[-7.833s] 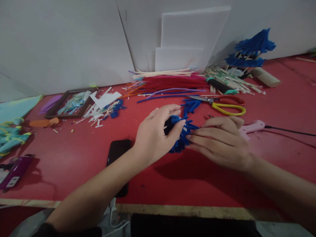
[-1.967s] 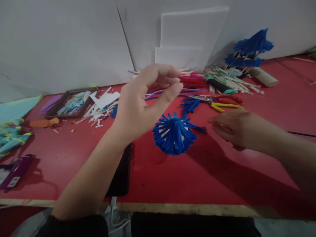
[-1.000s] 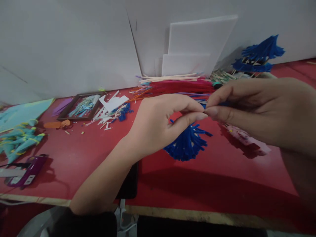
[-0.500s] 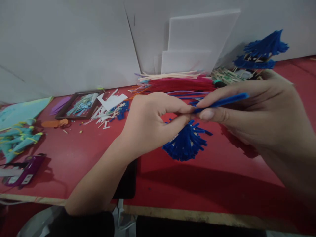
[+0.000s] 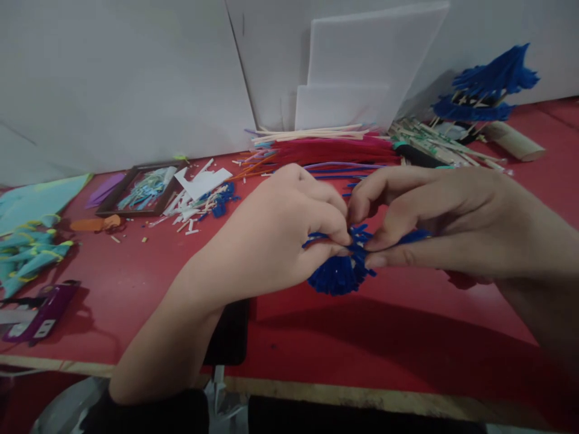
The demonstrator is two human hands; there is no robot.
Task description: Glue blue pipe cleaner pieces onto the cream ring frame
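Observation:
A blue pipe cleaner (image 5: 414,236) is pinched between the thumb and fingers of my right hand (image 5: 446,223), its free end sticking out behind the fingertips. My left hand (image 5: 283,229) is closed beside it, thumb and forefinger pinching at the pipe cleaner's other end; the exact grip is partly hidden. Both sets of fingertips meet at the top of a cone-shaped bunch of blue pipe cleaners (image 5: 337,277), which stands on the red table. My hands cover much of its upper part.
Behind my hands lie bundled red pipe cleaners (image 5: 335,149). At the right back stands a blue-roofed model (image 5: 493,81) near a cardboard tube (image 5: 515,141). Paper scraps (image 5: 203,184), a brown frame (image 5: 108,208), a purple tool (image 5: 52,313) and a dark phone (image 5: 233,331) are leftward.
Both hands have moved down with the blue pipe cleaner, from above the bunch to its top. My right fingers have curled in, and the cardboard tube has come into view.

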